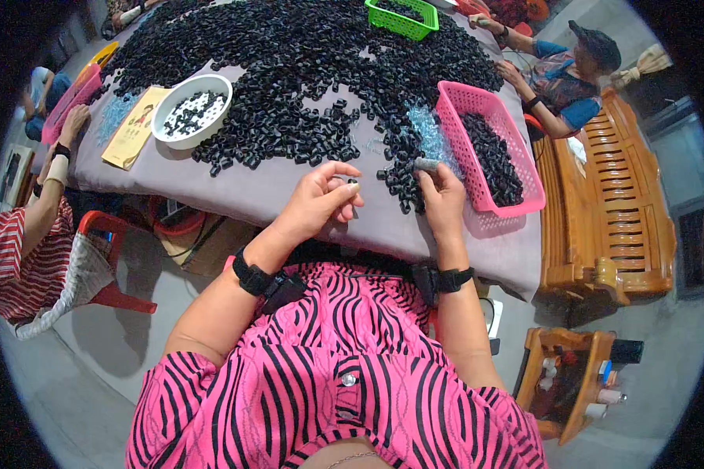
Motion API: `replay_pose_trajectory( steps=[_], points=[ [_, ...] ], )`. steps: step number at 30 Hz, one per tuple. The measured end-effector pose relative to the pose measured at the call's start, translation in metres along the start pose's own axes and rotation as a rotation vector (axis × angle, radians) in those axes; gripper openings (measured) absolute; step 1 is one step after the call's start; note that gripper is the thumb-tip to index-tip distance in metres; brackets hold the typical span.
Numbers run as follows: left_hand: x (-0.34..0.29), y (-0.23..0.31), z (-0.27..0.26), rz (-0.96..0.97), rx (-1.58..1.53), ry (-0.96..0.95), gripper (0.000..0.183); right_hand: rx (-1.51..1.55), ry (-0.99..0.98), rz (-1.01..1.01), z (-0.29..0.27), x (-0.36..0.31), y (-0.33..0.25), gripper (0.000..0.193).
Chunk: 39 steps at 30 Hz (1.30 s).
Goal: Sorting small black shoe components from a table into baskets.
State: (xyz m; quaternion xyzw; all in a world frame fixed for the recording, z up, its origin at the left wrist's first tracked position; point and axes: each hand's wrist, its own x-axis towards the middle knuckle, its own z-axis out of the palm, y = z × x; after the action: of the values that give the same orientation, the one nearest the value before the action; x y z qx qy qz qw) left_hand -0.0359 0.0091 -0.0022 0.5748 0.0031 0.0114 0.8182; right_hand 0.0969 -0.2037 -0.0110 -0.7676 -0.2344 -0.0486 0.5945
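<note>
Grip of the right hand [444,199] curled at a grey cylinder [425,164], held or worn, and the left hand [323,197] perhaps pinched a piece; I could not tell. The counter [274,187] bore black pieces [305,47] almost to its near edge: much work seemed left. The pink basket [460,156] by its right edge perhaps kept finished ones.

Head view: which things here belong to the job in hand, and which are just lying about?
Seems part of it:
black pieces, heaped and loose
bluish clear bits
nearer pink basket, green basket, white bowl, all holding black pieces
grey item at the right hand

Seemingly just about:
yellow booklet on the table
wooden bench
wooden stand
</note>
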Motion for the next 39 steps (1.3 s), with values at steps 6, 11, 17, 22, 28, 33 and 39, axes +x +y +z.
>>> replay_pose_trajectory(
  steps=[6,11,17,22,28,33,39],
  points=[
    [0.000,0.001,0.000,0.009,-0.007,-0.011,0.025,-0.263,0.056,-0.163,0.002,-0.004,-0.015,0.012],
    [0.000,-0.001,0.002,0.025,0.030,-0.008,0.023,-0.239,0.064,-0.165,0.004,-0.006,-0.016,0.011],
    [-0.003,0.002,0.004,0.045,0.118,0.010,0.024,-0.365,0.042,-0.171,0.002,-0.006,-0.020,0.012],
    [-0.004,0.004,0.007,0.038,0.124,0.011,0.026,-0.287,0.057,-0.182,0.004,-0.005,-0.014,0.013],
    [-0.005,0.004,0.008,0.038,0.151,-0.042,0.026,-0.287,0.043,-0.142,0.002,-0.007,-0.018,0.015],
    [-0.004,0.001,0.004,0.042,0.134,-0.024,0.026,-0.291,0.033,-0.168,0.004,-0.006,-0.019,0.015],
    [-0.004,0.003,0.007,0.041,0.096,-0.018,0.027,-0.302,0.044,-0.158,0.003,-0.006,-0.014,0.014]
  ],
)
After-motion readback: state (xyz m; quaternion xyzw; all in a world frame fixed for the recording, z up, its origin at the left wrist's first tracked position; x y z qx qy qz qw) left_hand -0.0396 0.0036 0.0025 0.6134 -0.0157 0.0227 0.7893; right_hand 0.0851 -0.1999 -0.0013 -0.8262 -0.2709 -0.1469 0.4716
